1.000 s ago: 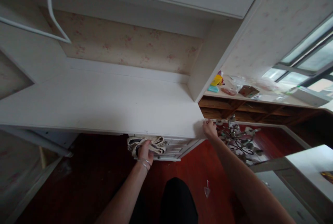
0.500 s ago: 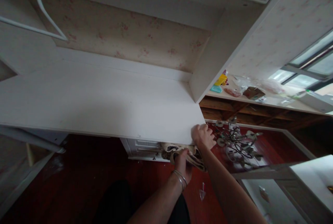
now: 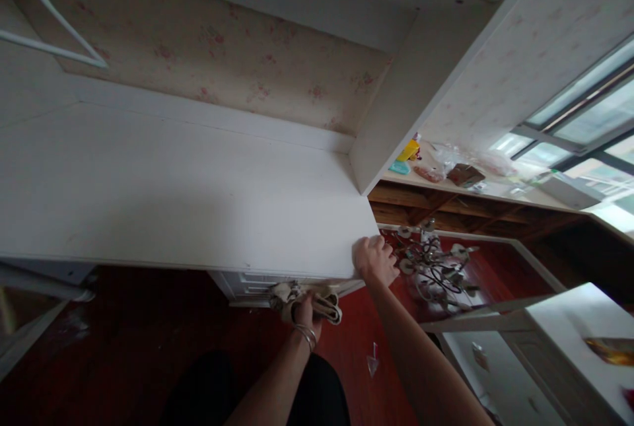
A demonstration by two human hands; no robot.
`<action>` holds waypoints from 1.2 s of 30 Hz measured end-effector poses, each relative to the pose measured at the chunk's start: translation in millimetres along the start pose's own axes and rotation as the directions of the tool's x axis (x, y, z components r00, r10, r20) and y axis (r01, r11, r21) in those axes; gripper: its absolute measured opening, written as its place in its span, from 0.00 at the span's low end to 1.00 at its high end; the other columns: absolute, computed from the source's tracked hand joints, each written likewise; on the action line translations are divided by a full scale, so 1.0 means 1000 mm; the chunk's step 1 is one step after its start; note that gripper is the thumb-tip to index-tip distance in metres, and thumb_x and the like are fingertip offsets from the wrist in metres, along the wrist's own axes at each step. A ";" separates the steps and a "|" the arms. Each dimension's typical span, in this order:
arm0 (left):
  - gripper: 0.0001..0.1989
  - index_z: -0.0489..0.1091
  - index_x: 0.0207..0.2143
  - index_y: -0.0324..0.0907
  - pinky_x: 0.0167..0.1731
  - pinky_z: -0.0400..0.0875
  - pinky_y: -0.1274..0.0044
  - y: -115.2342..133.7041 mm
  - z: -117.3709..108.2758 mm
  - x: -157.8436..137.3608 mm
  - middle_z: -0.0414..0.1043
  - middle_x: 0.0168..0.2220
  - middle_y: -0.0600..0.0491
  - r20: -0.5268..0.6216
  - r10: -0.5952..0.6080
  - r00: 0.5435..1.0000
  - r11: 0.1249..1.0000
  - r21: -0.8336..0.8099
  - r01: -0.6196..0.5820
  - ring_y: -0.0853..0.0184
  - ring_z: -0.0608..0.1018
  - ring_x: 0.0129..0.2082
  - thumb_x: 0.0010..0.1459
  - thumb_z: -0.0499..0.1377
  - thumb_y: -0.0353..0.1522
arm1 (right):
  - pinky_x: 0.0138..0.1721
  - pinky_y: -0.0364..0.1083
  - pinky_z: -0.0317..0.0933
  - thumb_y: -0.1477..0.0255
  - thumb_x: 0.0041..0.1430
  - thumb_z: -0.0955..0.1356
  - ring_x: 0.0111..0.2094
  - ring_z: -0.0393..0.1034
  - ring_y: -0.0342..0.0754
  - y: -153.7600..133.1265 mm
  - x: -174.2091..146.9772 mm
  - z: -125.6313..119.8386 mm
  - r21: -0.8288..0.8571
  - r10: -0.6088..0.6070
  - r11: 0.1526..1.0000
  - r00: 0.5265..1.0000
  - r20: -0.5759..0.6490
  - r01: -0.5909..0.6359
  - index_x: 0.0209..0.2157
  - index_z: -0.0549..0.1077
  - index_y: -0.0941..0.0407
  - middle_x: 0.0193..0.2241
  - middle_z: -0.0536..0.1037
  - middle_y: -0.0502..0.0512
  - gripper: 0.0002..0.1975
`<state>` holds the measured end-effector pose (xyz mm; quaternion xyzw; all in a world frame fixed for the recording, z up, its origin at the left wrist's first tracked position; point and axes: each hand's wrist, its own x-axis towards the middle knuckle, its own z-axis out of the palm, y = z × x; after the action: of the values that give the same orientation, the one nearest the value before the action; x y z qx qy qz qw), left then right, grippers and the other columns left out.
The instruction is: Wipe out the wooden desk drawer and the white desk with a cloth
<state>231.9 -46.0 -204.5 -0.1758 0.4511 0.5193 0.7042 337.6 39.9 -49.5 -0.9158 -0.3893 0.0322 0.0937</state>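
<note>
A white desk [image 3: 208,208] spans the view, its top bare wood-panel white. Below its front edge, my left hand [image 3: 308,312], with bangles on the wrist, is closed round a bunched beige-and-dark cloth [image 3: 327,304]. The cloth is in front of the white drawer front [image 3: 247,288]; part of it is hidden by the hand. My right hand [image 3: 377,262] grips the desk's front right corner, its fingers curled over the side edge. Nothing else shows in that hand.
A lamp with several arms [image 3: 440,267] lies on the red floor [image 3: 354,347] to the right. Behind it, a ledge holds a yellow item [image 3: 409,150], a box [image 3: 465,176] and plastic wrapping. A white cabinet [image 3: 584,327] stands at lower right. A white cable [image 3: 54,10] hangs at upper left.
My left hand has moved the cloth leftward along the desk's front, away from the right hand. The right hand keeps its hold on the corner. The view has shifted slightly.
</note>
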 end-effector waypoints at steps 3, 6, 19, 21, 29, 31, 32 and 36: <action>0.03 0.66 0.28 0.38 0.27 0.75 0.72 0.038 -0.024 0.003 0.72 0.22 0.54 -0.042 0.066 0.997 0.998 0.006 -0.065 0.66 0.77 0.21 0.55 0.57 0.27 | 0.47 0.61 0.54 0.56 0.64 0.50 0.52 0.60 0.63 0.000 0.000 0.000 0.006 0.000 1.000 1.000 0.001 0.000 0.59 0.59 0.55 0.52 0.65 0.67 0.28; 0.04 0.67 0.31 0.38 0.29 0.75 0.74 0.078 -0.043 -0.007 0.74 0.25 0.53 -0.066 0.181 0.981 0.983 -0.007 -0.182 0.67 0.78 0.24 0.52 0.58 0.23 | 0.47 0.61 0.55 0.56 0.64 0.51 0.51 0.60 0.64 -0.001 -0.001 0.000 0.014 0.006 1.000 1.000 -0.012 -0.006 0.58 0.60 0.56 0.52 0.65 0.67 0.28; 0.17 0.71 0.46 0.40 0.39 0.76 0.67 0.133 -0.014 -0.128 0.77 0.38 0.49 0.078 0.256 0.963 0.967 -0.037 -0.254 0.63 0.80 0.34 0.52 0.60 0.24 | 0.45 0.61 0.56 0.57 0.64 0.52 0.50 0.61 0.65 -0.001 -0.003 -0.006 0.021 0.006 1.000 1.000 0.008 -0.006 0.56 0.62 0.56 0.51 0.66 0.67 0.27; 0.18 0.70 0.47 0.38 0.39 0.76 0.66 0.115 -0.001 -0.137 0.77 0.39 0.47 0.116 0.175 0.978 0.985 -0.035 -0.172 0.60 0.80 0.35 0.52 0.61 0.25 | 0.45 0.61 0.55 0.57 0.64 0.52 0.50 0.62 0.65 -0.001 -0.003 -0.006 0.026 0.002 1.000 1.000 -0.003 -0.002 0.56 0.62 0.56 0.51 0.66 0.67 0.27; 0.10 0.71 0.37 0.34 0.33 0.74 0.73 0.005 0.054 -0.109 0.77 0.34 0.45 0.258 -0.142 0.956 0.990 0.056 0.131 0.63 0.80 0.31 0.57 0.60 0.33 | 0.45 0.61 0.56 0.57 0.64 0.53 0.49 0.62 0.64 -0.001 -0.001 -0.003 0.016 -0.004 1.000 0.999 -0.034 0.005 0.55 0.63 0.55 0.50 0.67 0.65 0.25; 0.10 0.71 0.37 0.35 0.30 0.73 0.75 -0.020 0.063 -0.093 0.77 0.33 0.46 0.255 -0.149 0.955 0.989 0.060 0.138 0.65 0.79 0.28 0.58 0.59 0.34 | 0.45 0.61 0.56 0.58 0.64 0.52 0.49 0.62 0.64 -0.001 0.000 -0.003 0.012 -0.009 1.000 0.999 -0.032 0.010 0.55 0.63 0.55 0.50 0.67 0.65 0.25; 0.09 0.71 0.37 0.36 0.29 0.73 0.76 -0.030 0.066 -0.084 0.77 0.33 0.47 0.250 -0.142 0.958 0.990 0.042 0.136 0.66 0.79 0.28 0.58 0.58 0.34 | 0.45 0.61 0.56 0.58 0.64 0.52 0.49 0.62 0.64 -0.001 0.000 -0.003 0.010 -0.010 1.000 1.000 -0.027 0.010 0.55 0.63 0.55 0.50 0.67 0.66 0.25; 0.07 0.69 0.38 0.38 0.28 0.73 0.77 -0.052 0.058 -0.048 0.76 0.31 0.50 0.169 -0.137 0.976 0.990 0.009 0.137 0.67 0.79 0.28 0.58 0.58 0.31 | 0.45 0.60 0.55 0.57 0.64 0.52 0.49 0.62 0.63 -0.001 0.001 -0.003 0.004 -0.009 1.000 1.000 -0.024 0.009 0.56 0.62 0.55 0.51 0.66 0.66 0.26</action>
<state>301.5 -52.8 -146.0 -0.1628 0.3760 0.4831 0.7738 337.6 40.6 -46.1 -0.9142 -0.3921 0.0215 0.1002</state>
